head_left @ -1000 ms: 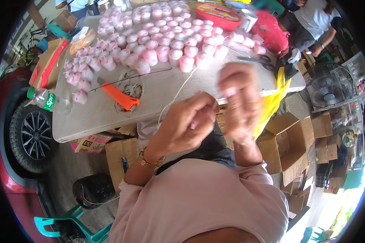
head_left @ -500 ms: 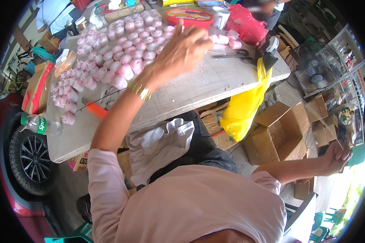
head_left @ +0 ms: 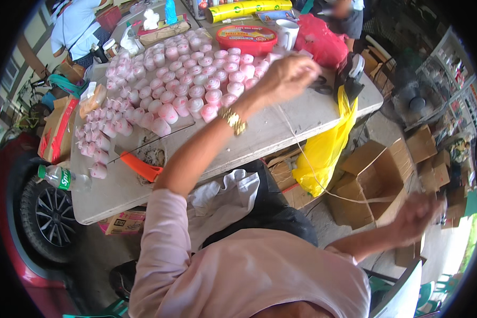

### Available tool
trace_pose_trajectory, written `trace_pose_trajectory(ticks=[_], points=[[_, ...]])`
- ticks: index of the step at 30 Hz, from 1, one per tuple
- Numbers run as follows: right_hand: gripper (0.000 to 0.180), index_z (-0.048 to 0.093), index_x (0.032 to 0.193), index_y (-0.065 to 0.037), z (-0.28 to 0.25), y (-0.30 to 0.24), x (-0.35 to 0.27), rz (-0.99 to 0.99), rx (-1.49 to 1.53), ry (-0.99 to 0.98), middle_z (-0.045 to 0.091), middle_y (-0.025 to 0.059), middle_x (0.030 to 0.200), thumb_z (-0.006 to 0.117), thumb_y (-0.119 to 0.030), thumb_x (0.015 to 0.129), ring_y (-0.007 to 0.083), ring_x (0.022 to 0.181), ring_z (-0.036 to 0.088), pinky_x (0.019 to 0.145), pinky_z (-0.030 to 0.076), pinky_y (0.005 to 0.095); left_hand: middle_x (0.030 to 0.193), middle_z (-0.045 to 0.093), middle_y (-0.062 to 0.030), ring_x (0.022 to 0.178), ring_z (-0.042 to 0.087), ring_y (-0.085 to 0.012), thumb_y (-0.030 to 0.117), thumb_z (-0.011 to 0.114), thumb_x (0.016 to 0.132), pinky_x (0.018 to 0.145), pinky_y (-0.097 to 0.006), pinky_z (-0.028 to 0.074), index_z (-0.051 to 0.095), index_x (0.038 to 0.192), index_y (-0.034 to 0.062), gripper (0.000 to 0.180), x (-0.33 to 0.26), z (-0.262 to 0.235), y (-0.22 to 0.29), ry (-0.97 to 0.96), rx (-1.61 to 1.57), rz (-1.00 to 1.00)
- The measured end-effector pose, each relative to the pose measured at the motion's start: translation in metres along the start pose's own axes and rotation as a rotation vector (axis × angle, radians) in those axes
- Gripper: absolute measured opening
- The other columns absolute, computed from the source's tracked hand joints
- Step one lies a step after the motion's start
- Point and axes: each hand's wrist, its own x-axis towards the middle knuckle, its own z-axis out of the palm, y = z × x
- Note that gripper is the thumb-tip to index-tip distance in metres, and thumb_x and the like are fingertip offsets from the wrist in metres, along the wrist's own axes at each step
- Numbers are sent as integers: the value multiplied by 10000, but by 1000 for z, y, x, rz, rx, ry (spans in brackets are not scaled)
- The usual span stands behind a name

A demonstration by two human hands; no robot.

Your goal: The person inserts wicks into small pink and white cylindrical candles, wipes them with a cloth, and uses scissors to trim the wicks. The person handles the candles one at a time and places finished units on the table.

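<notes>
String (head_left: pixel 355 201) slants from tabletop (head_left: pixel 262 135) down toward right hand (head_left: pixel 416 214), nearer than left hand (head_left: pixel 289 75). 2 hands blurred; can't tell if fingers closed.

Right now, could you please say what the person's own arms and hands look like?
Pale pink sleeves end near both elbows. A gold-coloured linked band circles the left wrist. The left hand and the blurred right hand show no gloves.
</notes>
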Motion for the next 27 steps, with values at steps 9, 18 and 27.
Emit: trace_pose_trajectory(ticks=[9,18,27], points=[[139,636,884,29,81,142,30,110,-618,-193,612,53,892,583,-87,941,59,598,474,523,356,208,1129,562,-68,802,574,-122,178,569,962,748,-259,486,481,1281,-2,376,-110,11,80,-294,-696,-265],[132,665,888,12,94,175,16,244,-545,-261,627,36,851,621,-107,923,76,647,539,592,422,222,835,634,-70,604,560,-92,160,581,955,567,-211,464,569,1173,-32,291,-136,32,59,-31,-807,-238],[190,682,965,-14,14,218,42,406,-913,-411,638,54,823,577,-169,936,151,702,567,708,442,267,761,623,-57,528,510,-66,158,544,982,487,-192,413,652,1055,-24,224,-148,27,37,238,-738,-271]])
